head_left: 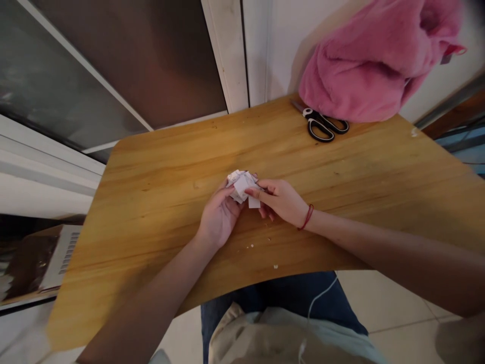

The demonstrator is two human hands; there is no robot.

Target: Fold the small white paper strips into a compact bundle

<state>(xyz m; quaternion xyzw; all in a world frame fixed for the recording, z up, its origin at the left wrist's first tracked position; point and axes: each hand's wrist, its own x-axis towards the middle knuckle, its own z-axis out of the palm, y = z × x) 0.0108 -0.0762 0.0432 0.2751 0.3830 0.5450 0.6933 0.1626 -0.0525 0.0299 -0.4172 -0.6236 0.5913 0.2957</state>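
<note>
Several small white paper pieces (241, 187) are gathered in a loose bunch between my two hands, above the middle of the wooden table. My left hand (220, 215) cups the bunch from the left and below, its thumb on the front and its other fingers mostly hidden behind the paper. From the right, my right hand (282, 199) pinches the edge of the bunch between thumb and index finger, with its lower fingers curled beneath. One rectangular piece hangs down beside the right thumb. A red cord bracelet circles my right wrist.
Black-handled scissors (322, 125) lie at the back of the wooden table (159, 182), against a pink plush cloth bundle (352, 71). Tiny white paper scraps (275, 266) are scattered near the front edge. A white cable (314, 303) hangs over my lap.
</note>
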